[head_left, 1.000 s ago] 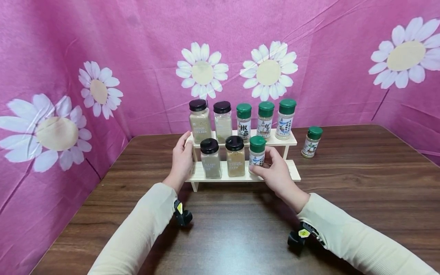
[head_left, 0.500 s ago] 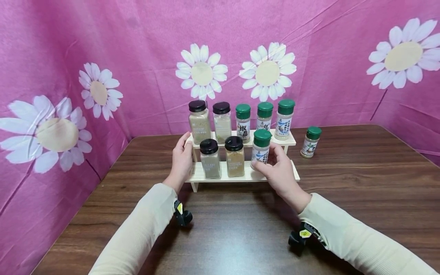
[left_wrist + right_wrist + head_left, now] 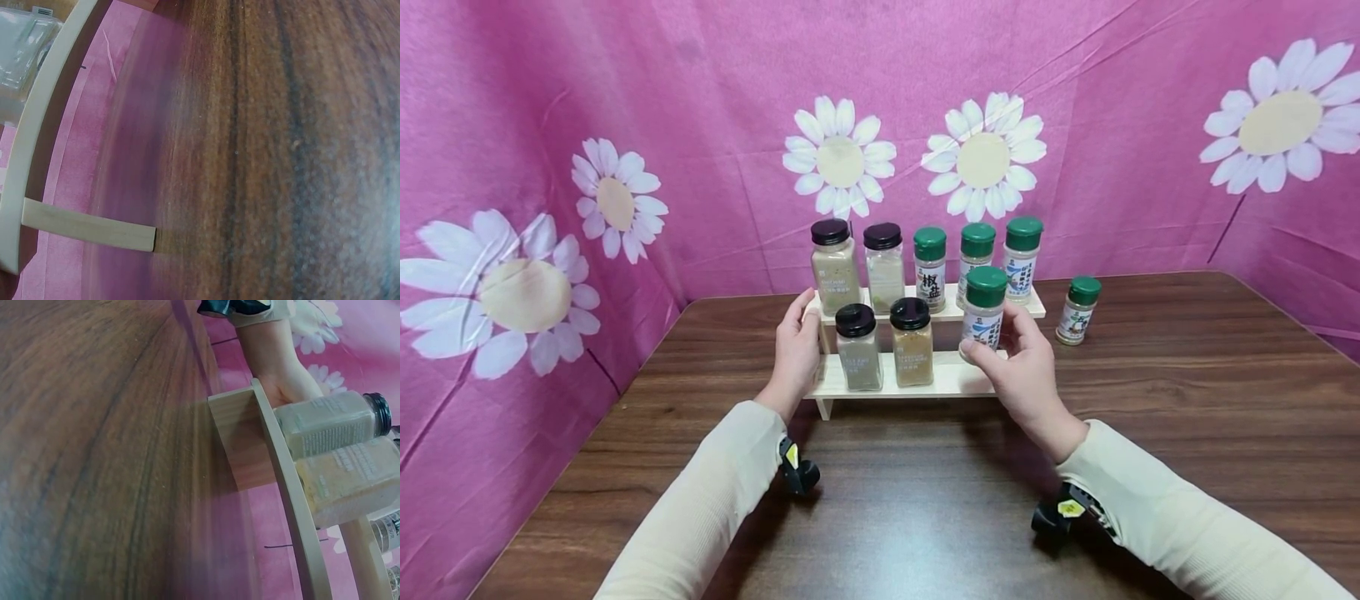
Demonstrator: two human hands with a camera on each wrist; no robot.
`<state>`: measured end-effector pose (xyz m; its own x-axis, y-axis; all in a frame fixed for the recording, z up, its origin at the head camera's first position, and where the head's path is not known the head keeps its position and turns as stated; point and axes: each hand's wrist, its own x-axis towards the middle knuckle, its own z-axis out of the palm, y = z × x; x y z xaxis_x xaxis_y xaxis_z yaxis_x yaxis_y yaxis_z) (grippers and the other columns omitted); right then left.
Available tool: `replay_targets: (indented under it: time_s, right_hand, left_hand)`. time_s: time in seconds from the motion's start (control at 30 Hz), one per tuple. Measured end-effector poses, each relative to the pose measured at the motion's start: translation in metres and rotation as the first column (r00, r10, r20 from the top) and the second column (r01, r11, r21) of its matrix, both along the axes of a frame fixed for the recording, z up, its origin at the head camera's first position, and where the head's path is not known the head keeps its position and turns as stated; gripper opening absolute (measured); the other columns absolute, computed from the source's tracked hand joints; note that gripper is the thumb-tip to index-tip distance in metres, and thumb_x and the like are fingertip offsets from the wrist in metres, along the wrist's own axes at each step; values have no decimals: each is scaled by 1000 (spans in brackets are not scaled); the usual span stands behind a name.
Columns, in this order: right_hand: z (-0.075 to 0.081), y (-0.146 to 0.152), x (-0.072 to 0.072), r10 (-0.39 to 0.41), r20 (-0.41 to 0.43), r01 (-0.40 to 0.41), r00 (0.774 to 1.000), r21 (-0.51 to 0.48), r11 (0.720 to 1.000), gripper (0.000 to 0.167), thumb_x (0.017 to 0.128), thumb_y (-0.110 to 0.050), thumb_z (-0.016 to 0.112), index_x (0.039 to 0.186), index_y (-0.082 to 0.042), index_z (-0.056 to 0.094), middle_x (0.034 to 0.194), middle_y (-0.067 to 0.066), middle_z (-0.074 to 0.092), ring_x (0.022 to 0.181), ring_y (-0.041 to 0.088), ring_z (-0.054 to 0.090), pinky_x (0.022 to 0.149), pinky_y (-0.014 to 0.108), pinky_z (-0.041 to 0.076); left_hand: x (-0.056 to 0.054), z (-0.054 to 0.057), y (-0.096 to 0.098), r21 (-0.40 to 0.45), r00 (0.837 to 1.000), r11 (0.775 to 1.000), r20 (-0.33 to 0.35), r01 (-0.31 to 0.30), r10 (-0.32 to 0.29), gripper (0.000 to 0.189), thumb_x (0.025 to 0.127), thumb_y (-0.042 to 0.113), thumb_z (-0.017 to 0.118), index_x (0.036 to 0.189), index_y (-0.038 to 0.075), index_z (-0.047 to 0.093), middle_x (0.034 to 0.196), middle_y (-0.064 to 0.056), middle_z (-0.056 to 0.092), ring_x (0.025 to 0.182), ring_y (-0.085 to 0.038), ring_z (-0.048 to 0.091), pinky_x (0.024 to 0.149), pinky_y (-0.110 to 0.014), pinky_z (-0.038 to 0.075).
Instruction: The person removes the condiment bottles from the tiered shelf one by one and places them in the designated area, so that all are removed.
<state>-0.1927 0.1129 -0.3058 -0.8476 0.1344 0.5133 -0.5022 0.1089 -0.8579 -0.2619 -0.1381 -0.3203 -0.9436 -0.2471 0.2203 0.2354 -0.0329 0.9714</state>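
Note:
A two-tier wooden spice rack holds jars on both shelves. My left hand holds the rack's left end near the upper shelf; in the right wrist view the left hand appears behind that end. In my right hand is a green-capped spice jar, gripped between thumb and fingers, raised over the lower shelf's right part. Two black-capped jars stand on the lower shelf, one with grey powder and one with orange-brown powder.
On the upper shelf stand two black-capped jars and several green-capped ones, one partly hidden behind the held jar. Another green-capped jar stands on the wooden table right of the rack. Pink flowered cloth hangs behind.
The right hand has lifted the green-capped jar off the lower shelf and carried it up and to the right. The left hand has kept its place at the rack.

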Motion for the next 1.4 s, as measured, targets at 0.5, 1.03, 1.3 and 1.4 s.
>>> replay_targets:
  time_s: [0.5,1.03,1.3,1.4]
  right_hand:
    - [10,18,-2,-74,-107,58,992,-142,988,48,74,12,62,119,-5,54,103,-4,56,94,13,52,81,14,47]
    - [21,56,-15,-265,-219,192,939,-307,932,47,70,10,61,115,-6,61,92,1,58,81,13,51,65,15,46]
    - [24,80,-25,-387,-186,323,903,-299,898,46,70,7,60,114,-7,62,98,-4,55,84,9,51,69,17,43]
    - [24,90,-28,-457,-153,412,876,-252,876,44,72,3,62,114,-10,63,97,-7,54,83,6,51,67,15,43]
  left_hand:
    - [1,0,0,12,1000,1000,9,3,-3,42,96,7,39,137,7,43,130,-13,53,90,-5,55,77,-15,50]
    - [1,-1,0,40,1000,999,13,16,-16,42,96,7,38,138,8,43,127,-15,55,79,-3,59,71,-17,53]
    - [1,0,1,22,1000,1000,13,8,-8,42,96,7,38,137,8,43,128,-14,54,85,-5,58,87,-31,52]
    - [0,0,1,10,1000,1000,5,1,-1,42,96,6,39,137,6,43,131,-13,53,91,-7,56,92,-32,49]
